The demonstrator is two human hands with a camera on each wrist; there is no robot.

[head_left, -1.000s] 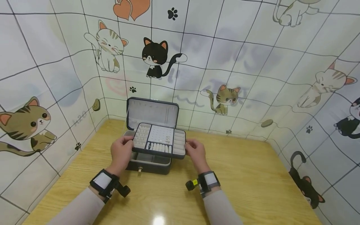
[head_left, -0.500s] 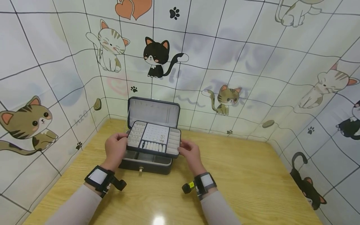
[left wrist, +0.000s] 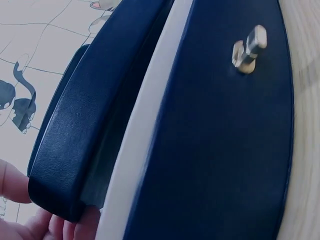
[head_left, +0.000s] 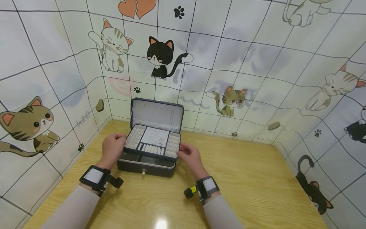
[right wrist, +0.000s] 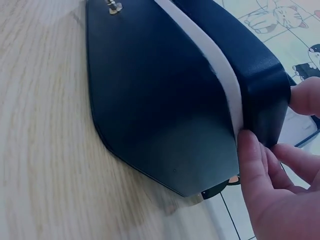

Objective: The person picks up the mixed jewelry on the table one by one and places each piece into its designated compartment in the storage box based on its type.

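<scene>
A dark blue jewellery box (head_left: 134, 167) stands on the table with its grey-lined lid (head_left: 157, 114) raised. Above its base is a jewellery tray (head_left: 154, 136), its front edge apart from the base. My left hand (head_left: 112, 149) grips the tray's left end. The opposite end is held by my right hand (head_left: 193, 159), thumb on top and fingers beneath in the right wrist view. Small earring-like pieces (head_left: 161, 141) lie on the tray's white pad. White ring rolls (head_left: 151, 149) fill its front slot, one bearing something dark. Whether the tray touches the base at the back is hidden.
A metal clasp (left wrist: 247, 52) sticks out from the box's front. The wooden table (head_left: 243, 181) reaches out to the right and front. A cat-printed wall covering (head_left: 197, 95) rises close behind the raised lid.
Both hands have brought the tray left and slightly down, so it sits more squarely over the base. The grip at both ends stays the same.
</scene>
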